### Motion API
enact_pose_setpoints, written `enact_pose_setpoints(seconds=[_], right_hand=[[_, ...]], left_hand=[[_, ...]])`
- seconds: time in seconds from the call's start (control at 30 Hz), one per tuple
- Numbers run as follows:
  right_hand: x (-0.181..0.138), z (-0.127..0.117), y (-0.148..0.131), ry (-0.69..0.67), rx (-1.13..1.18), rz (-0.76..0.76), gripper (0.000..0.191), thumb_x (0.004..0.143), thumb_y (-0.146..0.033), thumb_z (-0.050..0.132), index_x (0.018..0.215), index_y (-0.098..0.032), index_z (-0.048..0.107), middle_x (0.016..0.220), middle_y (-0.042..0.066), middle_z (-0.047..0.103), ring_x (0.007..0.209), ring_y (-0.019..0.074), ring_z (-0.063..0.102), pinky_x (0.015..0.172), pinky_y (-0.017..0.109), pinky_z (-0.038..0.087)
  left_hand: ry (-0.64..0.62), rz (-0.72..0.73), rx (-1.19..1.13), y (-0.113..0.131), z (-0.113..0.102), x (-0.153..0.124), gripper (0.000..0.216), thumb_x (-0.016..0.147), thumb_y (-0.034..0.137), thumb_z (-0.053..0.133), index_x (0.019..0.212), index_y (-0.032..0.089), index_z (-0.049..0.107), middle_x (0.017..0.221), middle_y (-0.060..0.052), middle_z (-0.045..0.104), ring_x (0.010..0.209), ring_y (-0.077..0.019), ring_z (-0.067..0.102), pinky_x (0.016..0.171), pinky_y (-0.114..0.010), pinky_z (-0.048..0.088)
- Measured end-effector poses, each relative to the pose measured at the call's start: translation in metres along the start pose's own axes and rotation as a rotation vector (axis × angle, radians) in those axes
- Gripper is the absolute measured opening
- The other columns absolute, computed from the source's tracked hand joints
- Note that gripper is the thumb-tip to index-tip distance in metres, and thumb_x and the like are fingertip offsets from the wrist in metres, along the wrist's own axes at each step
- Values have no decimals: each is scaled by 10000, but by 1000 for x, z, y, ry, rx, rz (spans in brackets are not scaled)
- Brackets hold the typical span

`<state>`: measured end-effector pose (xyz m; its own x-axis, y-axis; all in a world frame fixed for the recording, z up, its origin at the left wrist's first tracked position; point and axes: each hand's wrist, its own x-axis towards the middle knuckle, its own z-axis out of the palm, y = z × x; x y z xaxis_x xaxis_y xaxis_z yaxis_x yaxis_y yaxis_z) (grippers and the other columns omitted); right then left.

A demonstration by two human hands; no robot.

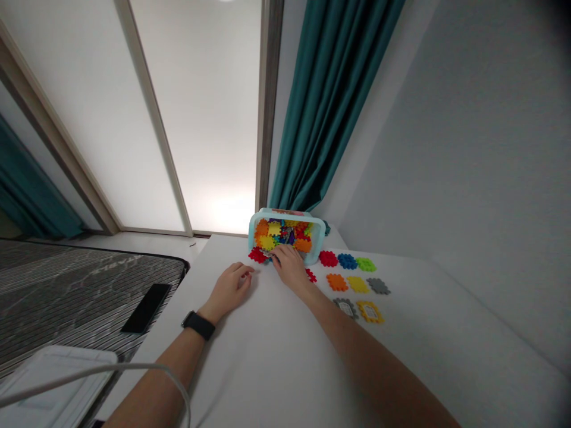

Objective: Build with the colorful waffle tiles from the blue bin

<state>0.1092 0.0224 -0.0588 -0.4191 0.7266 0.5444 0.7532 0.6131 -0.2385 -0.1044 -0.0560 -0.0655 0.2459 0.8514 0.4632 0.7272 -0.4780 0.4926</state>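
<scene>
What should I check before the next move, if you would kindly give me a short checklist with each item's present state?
1. Right hand at the bin: ok; the right hand is at the near rim of the light-blue bin.
2. Right hand's grip on a piece: cannot tell; its fingertips are too small to read.
3. Left hand apart from the bin: ok; the left hand is nearer the person.
4. Orange piece and yellow piece lying flat on the table: ok.
5. Small red piece fully in view: not ok; the right arm partly covers it.
6. Cable touching the left forearm: cannot tell.
</scene>
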Motion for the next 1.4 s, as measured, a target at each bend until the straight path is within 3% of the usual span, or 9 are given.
enact_pose_setpoints(seconds=[0.13,0.27,0.43,0.67,0.9,1.13,1.4], right_hand=[[-8,-3,5,56,66,-35,207,992,-186,480,1034,-214,681,1063,106,678,1043,272,586,913,423,491],[-15,-8,7,83,109,-59,197,978,-170,490,1027,-210,677,1038,100,684,1020,261,602,893,411,501],[-26,-12,2,41,107,-109,165,959,-161,521,992,-215,674,1000,85,691,1002,266,600,903,426,470],[-42,-16,-6,-22,86,-73,125,946,-166,561,966,-211,676,972,76,692,986,257,584,858,389,431],[-43,-28,-10,-109,13,228,182,972,-246,560,856,-201,693,950,76,709,985,252,578,854,350,372],[-54,-40,-15,-183,8,359,279,970,-256,550,750,-200,712,801,53,746,843,209,620,787,314,325],[-72,-55,-16,-221,101,446,308,943,-259,546,668,-188,665,660,21,689,647,156,569,647,278,293]], left_hand=[[83,27,31,0,2,0,303,912,180,495,1185,184,626,1060,-99,639,1005,-244,623,913,-412,533],[156,71,94,1,5,1,497,903,214,556,1396,197,495,1308,-148,557,1206,-296,542,1047,-490,478],[0,111,195,4,11,-1,688,890,307,633,1518,233,360,1519,-163,396,1367,-349,419,1124,-548,405],[-86,113,143,-1,16,-3,602,887,278,616,1462,214,448,1407,-156,517,1294,-330,493,1090,-545,449],[-50,130,-37,0,13,-1,492,909,235,584,1396,216,516,1345,-141,552,1275,-294,526,1095,-499,478],[-44,125,-172,9,15,1,367,954,310,579,1312,225,569,1326,-130,552,1230,-266,570,1080,-468,501],[-89,173,2,17,19,-2,400,916,227,573,1315,205,556,1341,-141,568,1231,-297,550,1080,-504,465]])
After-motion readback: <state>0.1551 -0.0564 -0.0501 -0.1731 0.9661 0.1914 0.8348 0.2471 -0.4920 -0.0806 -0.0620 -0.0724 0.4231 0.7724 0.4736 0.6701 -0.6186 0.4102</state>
